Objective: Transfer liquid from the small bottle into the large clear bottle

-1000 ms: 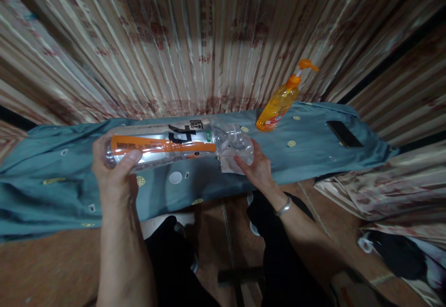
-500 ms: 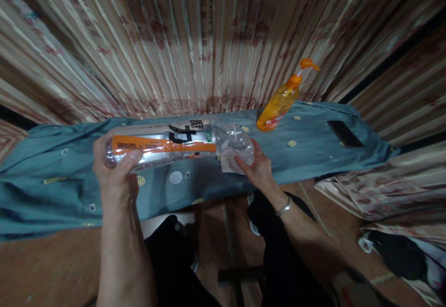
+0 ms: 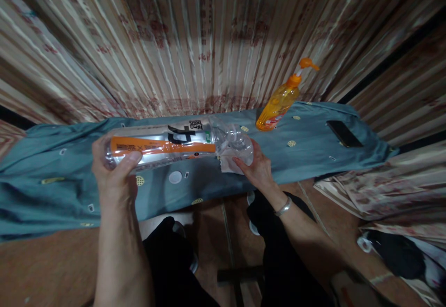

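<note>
Head view: beige pleated fabric curtain with red print at back; before it, long patterned blue-green cloth. Large clear plastic bottle with orange-and-silver label held sideways over cloth, neck to the right; left hand grasps its base end. Translucent orange plastic pump bottle stands on cloth; flat black rectangular phone lies farther right. Right hand grips small rounded clear plastic cup at the bottle's neck, contact unclear. Flat white disc on cloth.

Dim light; glare streaks the clear, orange-labelled plastic bottle at nine o'clock; fine detail blurs; two o'clock lies dark.
</note>
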`<state>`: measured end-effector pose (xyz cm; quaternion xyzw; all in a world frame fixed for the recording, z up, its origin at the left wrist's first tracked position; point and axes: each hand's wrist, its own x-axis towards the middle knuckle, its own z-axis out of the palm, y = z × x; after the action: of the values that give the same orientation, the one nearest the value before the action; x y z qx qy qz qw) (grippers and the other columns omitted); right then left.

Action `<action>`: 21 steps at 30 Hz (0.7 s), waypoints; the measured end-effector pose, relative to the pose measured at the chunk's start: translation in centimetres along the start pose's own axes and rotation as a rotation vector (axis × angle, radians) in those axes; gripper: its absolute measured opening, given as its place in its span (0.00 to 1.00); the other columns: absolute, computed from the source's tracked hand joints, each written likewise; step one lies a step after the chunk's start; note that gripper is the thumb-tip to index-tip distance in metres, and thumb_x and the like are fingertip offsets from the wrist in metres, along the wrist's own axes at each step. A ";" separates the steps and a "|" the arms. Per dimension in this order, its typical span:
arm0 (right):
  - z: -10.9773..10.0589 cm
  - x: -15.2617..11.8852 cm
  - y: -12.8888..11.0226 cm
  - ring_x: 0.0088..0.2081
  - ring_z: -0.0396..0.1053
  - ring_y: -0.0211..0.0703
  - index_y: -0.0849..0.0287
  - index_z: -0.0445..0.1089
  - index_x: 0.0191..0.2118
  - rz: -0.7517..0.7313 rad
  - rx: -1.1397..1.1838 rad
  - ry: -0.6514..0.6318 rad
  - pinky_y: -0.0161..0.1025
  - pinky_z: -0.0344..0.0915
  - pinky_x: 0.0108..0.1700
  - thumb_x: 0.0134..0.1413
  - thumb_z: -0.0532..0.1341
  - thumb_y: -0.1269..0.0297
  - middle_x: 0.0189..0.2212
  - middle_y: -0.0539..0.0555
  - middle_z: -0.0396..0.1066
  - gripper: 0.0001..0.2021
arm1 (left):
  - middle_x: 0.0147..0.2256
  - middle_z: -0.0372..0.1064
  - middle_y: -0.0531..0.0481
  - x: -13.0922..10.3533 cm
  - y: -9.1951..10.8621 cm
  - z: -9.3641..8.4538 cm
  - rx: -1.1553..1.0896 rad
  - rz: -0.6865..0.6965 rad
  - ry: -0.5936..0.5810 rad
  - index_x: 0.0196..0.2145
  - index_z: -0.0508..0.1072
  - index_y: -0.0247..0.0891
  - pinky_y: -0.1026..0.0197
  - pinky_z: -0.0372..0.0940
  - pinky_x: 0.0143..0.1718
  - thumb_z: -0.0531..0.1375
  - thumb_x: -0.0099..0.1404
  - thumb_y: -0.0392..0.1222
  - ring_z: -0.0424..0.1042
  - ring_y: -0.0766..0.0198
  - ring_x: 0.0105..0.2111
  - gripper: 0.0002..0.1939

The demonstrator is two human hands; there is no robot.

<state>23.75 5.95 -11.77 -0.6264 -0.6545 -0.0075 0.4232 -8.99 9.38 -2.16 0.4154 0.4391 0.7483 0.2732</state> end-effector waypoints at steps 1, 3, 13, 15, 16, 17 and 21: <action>0.0 0.0 0.0 0.51 0.82 0.62 0.62 0.63 0.65 -0.002 0.001 0.001 0.54 0.80 0.50 0.62 0.63 0.38 0.54 0.69 0.80 0.37 | 0.36 0.75 0.54 0.0 0.1 0.1 0.002 -0.007 -0.005 0.36 0.78 0.40 0.56 0.63 0.42 0.78 0.28 0.48 0.70 0.62 0.34 0.33; -0.1 0.0 -0.1 0.51 0.82 0.63 0.63 0.63 0.64 -0.001 -0.006 0.000 0.54 0.80 0.50 0.62 0.63 0.37 0.54 0.70 0.80 0.38 | 0.36 0.74 0.54 -0.1 0.3 0.1 -0.005 -0.006 -0.004 0.36 0.78 0.41 0.56 0.62 0.41 0.78 0.28 0.47 0.70 0.61 0.34 0.33; -0.2 -0.1 -0.4 0.49 0.82 0.61 0.64 0.62 0.65 -0.040 -0.028 -0.001 0.53 0.80 0.49 0.65 0.60 0.44 0.52 0.70 0.80 0.33 | 0.36 0.74 0.55 -0.5 -0.2 -0.7 -0.021 0.043 -0.020 0.41 0.80 0.42 0.55 0.65 0.44 0.78 0.33 0.44 0.71 0.61 0.36 0.33; -0.2 -0.1 -0.3 0.50 0.82 0.62 0.65 0.61 0.65 -0.040 -0.018 -0.003 0.53 0.80 0.49 0.66 0.59 0.43 0.53 0.71 0.80 0.33 | 0.38 0.74 0.54 -0.6 -0.1 -0.8 -0.007 0.059 -0.031 0.42 0.80 0.43 0.53 0.66 0.48 0.78 0.34 0.45 0.71 0.61 0.37 0.34; -0.2 -0.1 -0.2 0.51 0.82 0.62 0.65 0.61 0.65 -0.039 -0.013 -0.004 0.53 0.80 0.50 0.66 0.59 0.42 0.54 0.71 0.79 0.34 | 0.39 0.74 0.54 -0.6 -0.1 -0.8 0.008 0.068 -0.038 0.43 0.79 0.43 0.51 0.66 0.50 0.78 0.34 0.46 0.72 0.60 0.37 0.34; -0.2 -0.1 -0.2 0.51 0.81 0.62 0.65 0.61 0.65 -0.036 -0.010 -0.004 0.53 0.80 0.51 0.66 0.59 0.41 0.55 0.71 0.79 0.35 | 0.39 0.73 0.54 -0.6 -0.1 -0.8 0.025 0.078 -0.045 0.43 0.79 0.44 0.50 0.66 0.51 0.78 0.35 0.47 0.72 0.59 0.38 0.34; -0.2 0.0 0.0 0.54 0.80 0.62 0.64 0.61 0.67 -0.009 0.004 -0.009 0.54 0.78 0.54 0.66 0.59 0.40 0.58 0.71 0.76 0.36 | 0.41 0.72 0.52 -0.4 -0.4 -1.0 0.104 0.115 -0.088 0.46 0.78 0.44 0.45 0.69 0.53 0.76 0.40 0.52 0.74 0.56 0.40 0.33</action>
<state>23.85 5.86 -11.62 -0.6226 -0.6593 -0.0053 0.4214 -9.63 8.83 -2.94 0.4863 0.4400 0.7200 0.2268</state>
